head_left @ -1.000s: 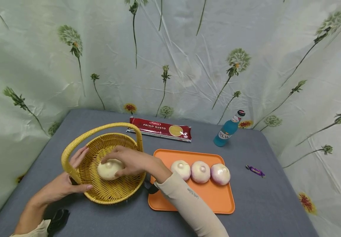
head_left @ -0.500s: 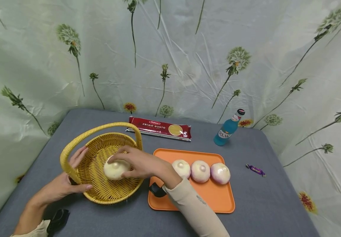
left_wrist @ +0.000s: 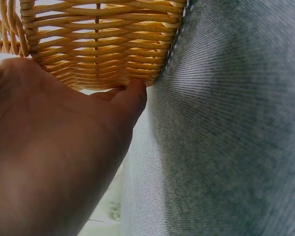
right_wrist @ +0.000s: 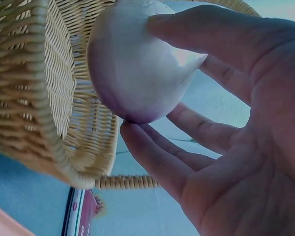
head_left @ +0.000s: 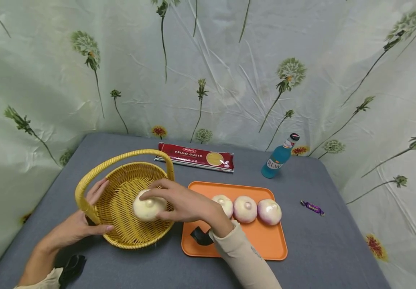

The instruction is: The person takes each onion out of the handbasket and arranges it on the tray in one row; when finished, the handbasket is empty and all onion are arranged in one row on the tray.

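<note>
My right hand [head_left: 182,202] holds a white-and-purple turnip [head_left: 149,206] over the right half of the yellow wicker basket [head_left: 121,237]. In the right wrist view, the thumb and fingertips pinch the turnip [right_wrist: 137,64] from opposite sides beside the woven wall. My left hand [head_left: 81,222] holds the basket's left side below the arched handle, its fingers at the rim and thumb at the near edge. The left wrist view shows that thumb against the basket's outer weave [left_wrist: 103,49]. On the orange tray [head_left: 265,249], turnips [head_left: 245,209] sit in a row, one partly covered by my right hand.
Behind the tray lies a red spaghetti packet [head_left: 197,157]. A blue bottle [head_left: 279,157] stands at the back right. A purple wrapped candy [head_left: 312,208] is right of the tray. A floral curtain [head_left: 222,80] hangs behind the grey table [head_left: 323,249].
My right hand has moved rightward with the turnip, from the middle of the basket toward its right rim. My left hand and the basket have stayed in place.
</note>
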{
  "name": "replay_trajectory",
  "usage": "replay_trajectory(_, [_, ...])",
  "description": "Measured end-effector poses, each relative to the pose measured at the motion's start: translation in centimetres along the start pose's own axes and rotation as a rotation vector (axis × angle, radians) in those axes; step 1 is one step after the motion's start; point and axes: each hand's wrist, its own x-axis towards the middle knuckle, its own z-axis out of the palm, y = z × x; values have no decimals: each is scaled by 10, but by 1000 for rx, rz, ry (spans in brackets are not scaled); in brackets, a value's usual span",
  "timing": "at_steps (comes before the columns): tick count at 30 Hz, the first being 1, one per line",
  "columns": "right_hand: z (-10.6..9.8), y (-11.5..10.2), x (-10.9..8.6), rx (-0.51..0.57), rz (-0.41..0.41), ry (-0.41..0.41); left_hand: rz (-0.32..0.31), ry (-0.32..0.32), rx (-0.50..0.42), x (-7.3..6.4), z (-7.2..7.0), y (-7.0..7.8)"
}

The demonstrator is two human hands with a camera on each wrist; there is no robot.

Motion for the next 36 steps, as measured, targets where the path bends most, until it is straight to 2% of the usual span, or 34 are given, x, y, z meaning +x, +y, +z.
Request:
replay_trajectory(13, [-13, 8, -28, 89, 73, 76, 2, 2, 4, -2, -1, 0])
replay_trajectory(21, [-19, 13, -39, 105, 68, 139, 14, -8, -7, 0, -2, 1])
replay_trajectory(29, [-22, 22, -52, 114, 97, 165, 26, -6, -10, 1, -1, 1])
replay_trajectory(36, [-22, 29, -61, 110, 154, 174, 32, -3, 9, 1, 0, 1])
